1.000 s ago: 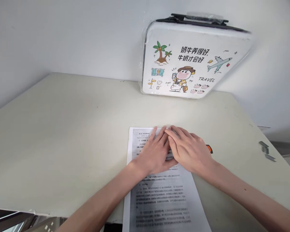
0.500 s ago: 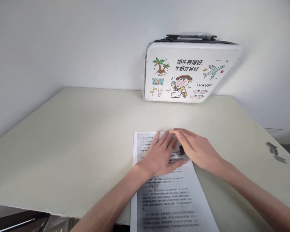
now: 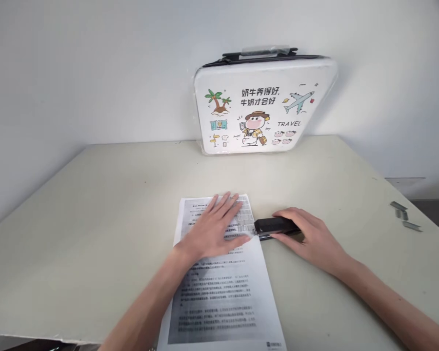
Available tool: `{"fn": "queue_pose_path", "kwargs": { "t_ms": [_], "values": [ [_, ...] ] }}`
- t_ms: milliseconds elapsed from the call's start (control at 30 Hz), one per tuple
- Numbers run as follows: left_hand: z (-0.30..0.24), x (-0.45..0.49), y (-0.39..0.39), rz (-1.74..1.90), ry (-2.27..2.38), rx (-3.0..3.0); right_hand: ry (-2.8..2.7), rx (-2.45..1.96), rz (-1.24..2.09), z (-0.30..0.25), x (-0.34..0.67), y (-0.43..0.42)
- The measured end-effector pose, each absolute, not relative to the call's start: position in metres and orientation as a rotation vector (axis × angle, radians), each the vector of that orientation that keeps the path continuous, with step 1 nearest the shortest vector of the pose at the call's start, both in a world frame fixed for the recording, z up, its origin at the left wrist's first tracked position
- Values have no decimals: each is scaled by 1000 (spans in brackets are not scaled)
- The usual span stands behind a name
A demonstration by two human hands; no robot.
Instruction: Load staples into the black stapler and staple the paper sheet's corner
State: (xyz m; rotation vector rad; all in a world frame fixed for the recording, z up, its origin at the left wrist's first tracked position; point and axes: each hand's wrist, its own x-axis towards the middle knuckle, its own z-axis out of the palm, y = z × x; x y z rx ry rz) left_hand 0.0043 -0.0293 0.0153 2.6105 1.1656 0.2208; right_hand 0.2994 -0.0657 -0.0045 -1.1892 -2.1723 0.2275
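Observation:
A printed sheet of paper (image 3: 219,292) lies on the pale table (image 3: 95,219), running from mid-table down to the front edge. My left hand (image 3: 214,226) lies flat on its upper part, fingers stretched out, holding nothing. A black stapler (image 3: 276,226) rests on the table at the paper's right edge, its mouth touching the sheet. My right hand (image 3: 309,236) is wrapped round the stapler's rear half from the right.
A white case (image 3: 263,105) with cartoon travel pictures and a black handle leans against the wall at the back of the table. A few strips of staples (image 3: 402,214) lie near the table's right edge.
My right hand has drawn away from the left, sliding the black stapler out to the paper's right edge. My left hand stays flat on the sheet. The view has shifted right.

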Motion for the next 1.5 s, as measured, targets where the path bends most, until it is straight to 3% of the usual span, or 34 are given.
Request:
{"fn": "queue_pose_path", "kwargs": {
  "t_ms": [400, 733, 933, 1500],
  "values": [
    [21, -11, -30, 338, 1192, 2872, -1948, -1485, 249, -15, 303, -47],
    [34, -86, -159, 290, 1392, 2825, -1836, -1656, 272, -18, 335, -104],
    [30, -104, -205, 298, 1448, 2802, -1675, -1691, 473, -13, 351, -145],
    [12, -96, -203, 468, 1379, 2842, -1424, -1615, 542, -22, 344, -165]
  ]
}}
